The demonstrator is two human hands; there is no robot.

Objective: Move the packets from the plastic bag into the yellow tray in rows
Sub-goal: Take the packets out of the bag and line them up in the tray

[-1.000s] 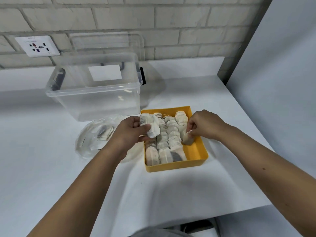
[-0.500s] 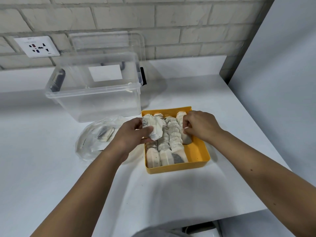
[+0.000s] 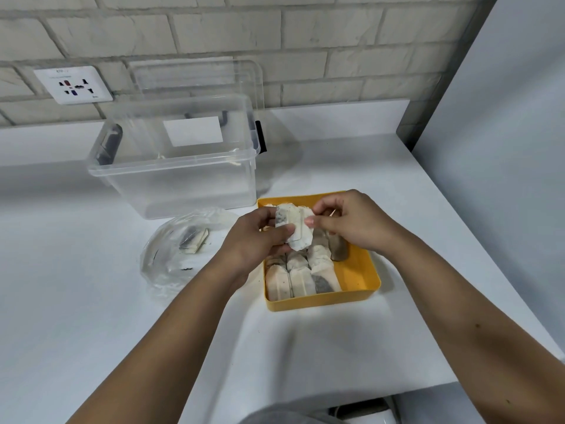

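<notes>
- Left hand (image 3: 256, 243) is curled round a small bundle of packets (image 3: 295, 232), held just above the far-left part of the yellow tray (image 3: 357, 280).
- Right hand (image 3: 354, 224) has thumb and forefinger pinched on the right edge of the bundle's top packet; the other fingers are loosely curled.
- Change: a second ago the right hand was down in the tray at the right-hand row, fingers on a packet there. It has since lifted and crossed left to meet the bundle. The left hand kept its grip and barely moved.
- Reads as: last packet placed, next one being peeled off the bundle.
- Tray: three packed rows (image 3: 301, 276) on the left. A fourth row is only started, with a darker packet (image 3: 337, 249) at its far end and bare yellow floor in front.
- Plastic bag (image 3: 171, 267) lies flat on the white table (image 3: 305, 347), left of the tray and near it. A few packets (image 3: 193, 241) are left inside; count unclear.
- Clear storage box (image 3: 177, 172) stands behind the bag, untouched.
- Progress guess: well past halfway; the fourth row, the bundle and the bag leftovers remain.
- Risk: thin packets may cling together, so two could come off at once.
</notes>
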